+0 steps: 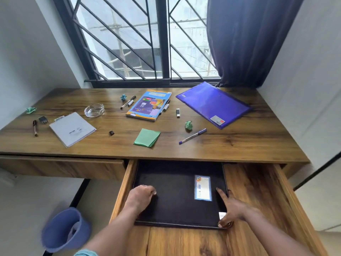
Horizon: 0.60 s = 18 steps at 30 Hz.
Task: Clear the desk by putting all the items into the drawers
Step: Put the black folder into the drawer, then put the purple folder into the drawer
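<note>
black folder (175, 196): laid flat in open drawer (258, 191), against its left wall
left hand (141, 197): curled, pressed on folder's left edge
right hand (231, 207): forefinger extended, pinching folder's near right corner

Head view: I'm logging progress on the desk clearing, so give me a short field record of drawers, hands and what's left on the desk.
right drawer: pulled open
left drawer: closed
in open drawer: black folder, lying flat
left hand: resting on the folder's left side
right hand: at the folder's right edge
on desk: purple file, colourful notebook, white notepad, glass ashtray, green paper, pens, crumpled scraps
</note>
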Each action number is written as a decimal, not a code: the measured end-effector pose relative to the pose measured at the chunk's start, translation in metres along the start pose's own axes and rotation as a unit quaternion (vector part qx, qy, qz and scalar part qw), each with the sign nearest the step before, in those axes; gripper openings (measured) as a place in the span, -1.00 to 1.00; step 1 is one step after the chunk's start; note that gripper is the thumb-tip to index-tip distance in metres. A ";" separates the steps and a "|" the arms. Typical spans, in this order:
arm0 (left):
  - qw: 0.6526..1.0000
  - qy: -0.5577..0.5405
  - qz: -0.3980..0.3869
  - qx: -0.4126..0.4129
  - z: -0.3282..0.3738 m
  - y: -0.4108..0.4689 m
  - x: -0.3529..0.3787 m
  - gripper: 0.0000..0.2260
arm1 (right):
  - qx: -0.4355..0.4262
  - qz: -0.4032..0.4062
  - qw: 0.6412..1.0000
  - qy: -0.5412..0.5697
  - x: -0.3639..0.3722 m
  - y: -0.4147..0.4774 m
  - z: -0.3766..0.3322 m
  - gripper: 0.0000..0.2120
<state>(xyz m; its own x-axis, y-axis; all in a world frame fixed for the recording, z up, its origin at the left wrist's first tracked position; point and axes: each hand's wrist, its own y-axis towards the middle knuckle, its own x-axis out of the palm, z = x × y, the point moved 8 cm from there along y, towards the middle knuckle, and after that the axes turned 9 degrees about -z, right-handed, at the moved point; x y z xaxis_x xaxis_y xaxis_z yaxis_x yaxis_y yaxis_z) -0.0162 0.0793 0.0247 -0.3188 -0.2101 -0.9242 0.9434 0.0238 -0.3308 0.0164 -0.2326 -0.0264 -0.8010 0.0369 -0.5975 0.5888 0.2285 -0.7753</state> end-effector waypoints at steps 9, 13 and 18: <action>0.999 -0.012 0.023 0.029 0.112 0.066 -0.068 -0.75 | -0.030 0.026 0.999 0.012 -0.100 -0.004 -0.011 -0.68; 0.996 -0.065 0.055 0.036 0.162 0.105 -0.110 -0.66 | -0.082 0.114 0.989 0.051 -0.181 -0.004 -0.012 -0.78; 0.973 -0.219 0.061 0.048 0.204 0.177 -0.135 -0.68 | -0.075 0.283 0.954 0.060 -0.275 0.019 0.016 -0.79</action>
<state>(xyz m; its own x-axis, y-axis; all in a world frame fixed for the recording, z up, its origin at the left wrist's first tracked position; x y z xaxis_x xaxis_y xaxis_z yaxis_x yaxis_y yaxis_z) 0.2129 -0.0878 0.1295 -0.1555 -0.6075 -0.7790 0.9825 -0.0134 -0.1856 0.2497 -0.2542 0.1202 -0.3717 0.3045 -0.8770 0.9157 0.2757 -0.2924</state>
